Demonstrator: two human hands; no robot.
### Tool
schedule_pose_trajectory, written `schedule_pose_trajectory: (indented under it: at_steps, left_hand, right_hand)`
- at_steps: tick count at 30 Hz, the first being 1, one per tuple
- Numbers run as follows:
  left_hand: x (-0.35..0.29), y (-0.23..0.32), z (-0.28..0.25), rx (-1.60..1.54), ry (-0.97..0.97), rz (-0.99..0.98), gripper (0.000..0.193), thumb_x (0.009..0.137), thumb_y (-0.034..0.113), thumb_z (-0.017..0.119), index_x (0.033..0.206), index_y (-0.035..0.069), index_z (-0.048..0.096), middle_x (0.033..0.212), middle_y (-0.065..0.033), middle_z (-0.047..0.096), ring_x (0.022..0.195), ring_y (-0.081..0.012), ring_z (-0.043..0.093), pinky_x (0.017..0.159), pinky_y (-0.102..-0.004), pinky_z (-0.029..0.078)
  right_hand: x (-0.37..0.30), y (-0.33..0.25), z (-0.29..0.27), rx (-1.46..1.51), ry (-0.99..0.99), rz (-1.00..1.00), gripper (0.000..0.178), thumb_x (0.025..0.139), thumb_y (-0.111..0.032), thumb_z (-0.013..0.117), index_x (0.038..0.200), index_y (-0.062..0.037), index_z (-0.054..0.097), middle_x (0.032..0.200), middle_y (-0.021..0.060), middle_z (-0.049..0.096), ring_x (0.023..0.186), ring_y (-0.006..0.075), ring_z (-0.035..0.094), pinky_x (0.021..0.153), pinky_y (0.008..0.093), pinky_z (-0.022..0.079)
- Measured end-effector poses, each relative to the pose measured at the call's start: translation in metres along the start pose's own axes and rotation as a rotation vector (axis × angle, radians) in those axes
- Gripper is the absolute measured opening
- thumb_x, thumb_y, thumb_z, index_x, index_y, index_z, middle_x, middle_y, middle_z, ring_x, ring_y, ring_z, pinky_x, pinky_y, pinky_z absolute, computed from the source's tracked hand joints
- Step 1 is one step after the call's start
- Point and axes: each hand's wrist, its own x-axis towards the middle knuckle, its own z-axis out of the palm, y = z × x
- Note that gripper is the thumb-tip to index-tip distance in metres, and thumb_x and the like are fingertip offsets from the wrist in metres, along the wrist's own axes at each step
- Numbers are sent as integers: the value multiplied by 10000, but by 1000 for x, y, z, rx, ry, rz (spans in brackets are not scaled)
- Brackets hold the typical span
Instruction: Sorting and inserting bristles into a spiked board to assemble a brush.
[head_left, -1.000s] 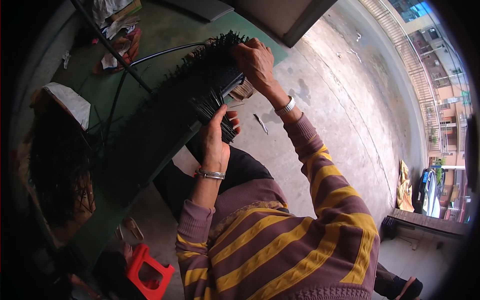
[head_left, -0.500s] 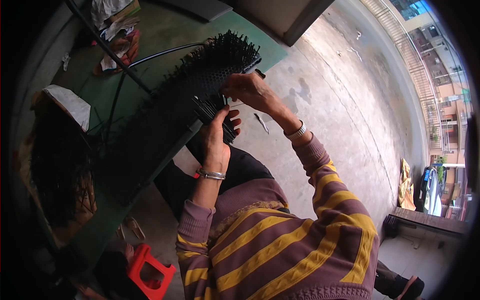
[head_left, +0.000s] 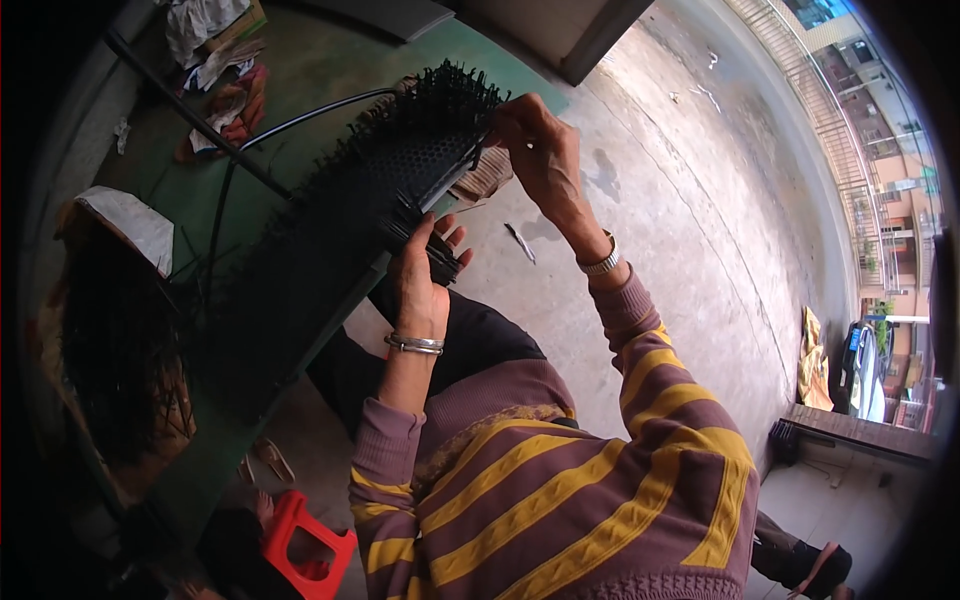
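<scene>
Bristles [head_left: 448, 100] look finished on the panel [head_left: 345, 210] toward 1 o'clock; holes [head_left: 430, 163] beside them bare, 7-o'clock end too dark. Left hand [head_left: 424, 278] grips black rods [head_left: 443, 262]; right hand [head_left: 542, 140] pinched, contents unclear.

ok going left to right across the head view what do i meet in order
Box's white flap → red stool → left hand → right hand → crumpled golden sheet

Red stool [head_left: 342, 553] near sandals [head_left: 272, 459]
</scene>
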Motion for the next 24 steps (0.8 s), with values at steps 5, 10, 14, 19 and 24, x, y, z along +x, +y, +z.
schedule_pose_trajectory:
  at_steps: [5,10,14,19,24]
  left_hand:
    - [6,-5,-3,-46,-24,-30,211,908,206,642,1078,91,595,995,-88,668,926,-214,647,818,-415,543]
    - [6,-6,-1,-86,-37,-9,210,898,205,647,1056,76,596,962,-92,659,907,-206,640,805,-412,549]
    - [4,-4,0,-66,6,-20,225,887,222,663,1043,74,595,901,-70,643,805,-166,617,748,-384,561]
    - [3,-2,0,-35,48,-47,208,879,215,681,1022,89,596,844,-50,632,736,-144,597,705,-380,567]
    - [0,-4,-2,-61,1,-65,144,885,216,679,935,98,613,782,-41,630,707,-134,600,741,-394,566]
  right_hand:
    - [21,21,4,-228,155,-164,38,939,-9,541,939,12,572,824,92,672,761,158,705,667,264,545]
    - [27,32,9,-190,151,-181,34,932,-3,541,937,6,574,812,93,676,756,161,711,652,263,541]
    - [28,35,8,-165,139,-160,35,929,-13,546,929,5,577,795,93,675,754,159,712,644,259,537]
    - [26,32,9,-239,101,-163,37,920,-19,557,927,5,585,792,95,678,754,158,710,636,261,530]
    - [31,29,9,-248,71,-125,42,912,-19,564,935,3,592,788,95,682,750,166,709,637,270,528]
